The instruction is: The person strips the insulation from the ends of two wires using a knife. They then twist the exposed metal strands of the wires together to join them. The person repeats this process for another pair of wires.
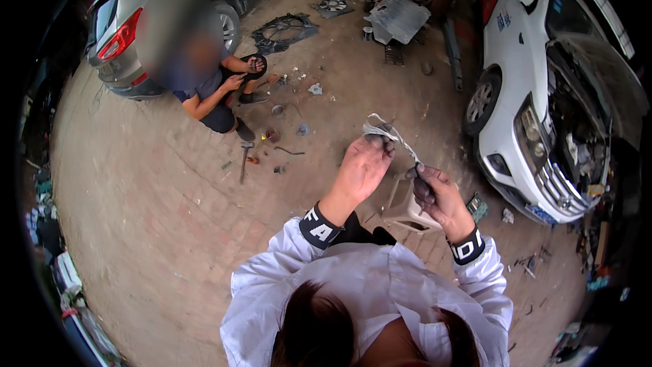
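Observation:
A thin, twisted whitish strip (406,144) runs between my two hands in front of my chest; I cannot make out its exact kind. My left hand (361,164) pinches it in blackened fingertips, and a loose loop sticks out above them. Lower and to the right, my right hand (440,196) is closed round the strip's other end. Something small and dark shows at its fingertips, too unclear to name. Both hands are smudged black. Beneath them stands a pale plastic stool (407,212), partly hidden by my hands.
A person (210,88) sits at the left, holding something small, near a grey car (156,13). A hammer (246,162) lies on the brick floor. Fan parts (285,30) lie farther off. At the right stands a white car (523,95), its engine bay exposed.

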Available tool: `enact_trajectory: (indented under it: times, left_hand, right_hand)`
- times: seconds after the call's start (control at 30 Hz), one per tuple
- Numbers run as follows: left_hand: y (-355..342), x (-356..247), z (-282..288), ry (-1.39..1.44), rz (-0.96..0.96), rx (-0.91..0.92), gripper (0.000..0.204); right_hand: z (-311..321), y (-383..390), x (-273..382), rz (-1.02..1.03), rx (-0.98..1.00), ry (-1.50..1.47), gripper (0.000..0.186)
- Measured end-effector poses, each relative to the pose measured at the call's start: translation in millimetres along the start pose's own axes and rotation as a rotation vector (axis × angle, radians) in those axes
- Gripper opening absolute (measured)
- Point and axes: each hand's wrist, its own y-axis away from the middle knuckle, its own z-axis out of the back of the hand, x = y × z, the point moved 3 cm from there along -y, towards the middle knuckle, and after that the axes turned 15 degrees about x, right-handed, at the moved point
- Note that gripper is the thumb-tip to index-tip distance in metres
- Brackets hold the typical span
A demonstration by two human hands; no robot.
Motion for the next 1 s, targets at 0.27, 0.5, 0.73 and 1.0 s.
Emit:
enact_trajectory:
  times: [0.27, 0.5, 0.73, 1.0]
  left_hand:
    - [0.5, -19.7, -5.8, -0.768, -0.118, 0.012, 0.025]
    - [-8.4, -43.1, -37.6, -2.029, -0.407, 0.057, 0.038]
    - [-16.2, -53.7, -51.1, -2.255, -0.348, 0.205, 0.02]
    - [-26.6, -64.0, -46.1, -2.033, -0.102, 0.32, 0.017]
  right_hand:
    - [-5.8, 7.3, 0.6, -0.057, 0.13, -0.056, 0.029]
    - [-6.1, 15.3, 3.2, -0.04, 0.149, 0.004, 0.032]
    - [-0.7, 22.1, 9.3, 0.04, 0.068, 0.065, 0.031]
    - [-4.2, 29.9, 25.6, 0.077, 0.038, 0.69, 0.03]
